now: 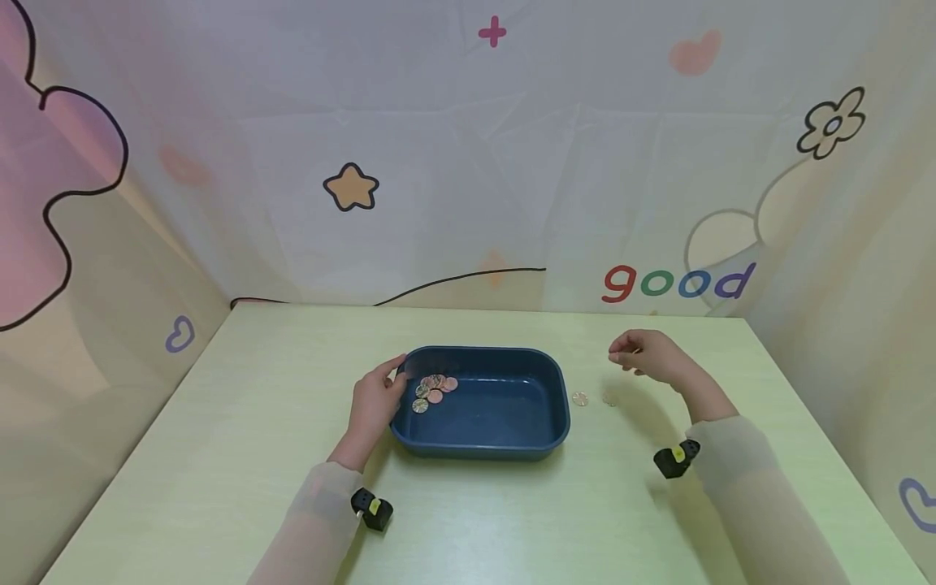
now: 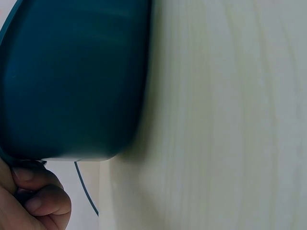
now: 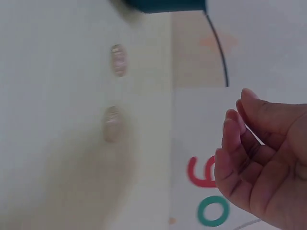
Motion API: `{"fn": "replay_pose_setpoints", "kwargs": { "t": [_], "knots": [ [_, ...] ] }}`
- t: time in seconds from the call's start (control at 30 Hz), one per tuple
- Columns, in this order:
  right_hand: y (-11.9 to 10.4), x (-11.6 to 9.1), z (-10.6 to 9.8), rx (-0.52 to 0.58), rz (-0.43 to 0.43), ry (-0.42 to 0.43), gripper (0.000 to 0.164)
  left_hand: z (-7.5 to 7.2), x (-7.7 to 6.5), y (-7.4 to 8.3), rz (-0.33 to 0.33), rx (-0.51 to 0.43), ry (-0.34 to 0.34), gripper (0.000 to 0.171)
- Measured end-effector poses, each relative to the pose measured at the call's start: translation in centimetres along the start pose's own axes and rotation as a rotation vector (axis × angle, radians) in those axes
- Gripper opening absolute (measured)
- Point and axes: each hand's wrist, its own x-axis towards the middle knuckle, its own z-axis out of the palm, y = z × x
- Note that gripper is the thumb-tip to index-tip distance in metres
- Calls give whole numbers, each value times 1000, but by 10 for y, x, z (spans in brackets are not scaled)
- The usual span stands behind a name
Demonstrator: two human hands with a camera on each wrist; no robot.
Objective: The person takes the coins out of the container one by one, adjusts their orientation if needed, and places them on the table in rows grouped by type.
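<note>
A dark blue rectangular tray [image 1: 475, 451] stands on the table, its left end gripped at the rim by my left hand [image 1: 374, 404]. In the left wrist view the curled fingers [image 2: 50, 199] are at the edge of the tray [image 2: 76, 81]. Several coins [image 1: 435, 396], coppery and pale, lie in a loose cluster inside the tray's left part. To the right of the tray, one coin [image 1: 580, 399] and a fainter second coin [image 1: 610, 399] rest on the table. Above and beyond them hovers my right hand [image 1: 651, 355], fingers loosely bent; nothing shows between thumb and fingertips in the right wrist view.
The pale wooden table [image 1: 241, 406] meets a printed cloth backdrop [image 1: 453, 219] along its far edge, and cloth also rises at both sides. Each wrist carries a small black camera, one being the left camera [image 1: 373, 510].
</note>
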Motion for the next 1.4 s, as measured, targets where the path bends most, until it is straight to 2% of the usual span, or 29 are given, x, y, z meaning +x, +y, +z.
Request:
{"fn": "replay_pose_setpoints", "kwargs": {
  "t": [0.27,0.57,0.77,1.07,1.4],
  "knots": [
    [-51,6,-15,-88,-141,-16,26,0,0,-2,-3,3,3,42],
    [-99,24,-13,-97,-208,-148,24,1,1,-1,3,12,8,42],
    [-117,41,4,-111,-225,-221,25,2,2,-2,11,24,19,41],
    [-142,65,41,-148,-265,-394,27,1,1,-2,10,32,18,41],
    [-161,84,76,-213,-289,-510,30,1,1,0,-4,35,17,41]
  ]
}}
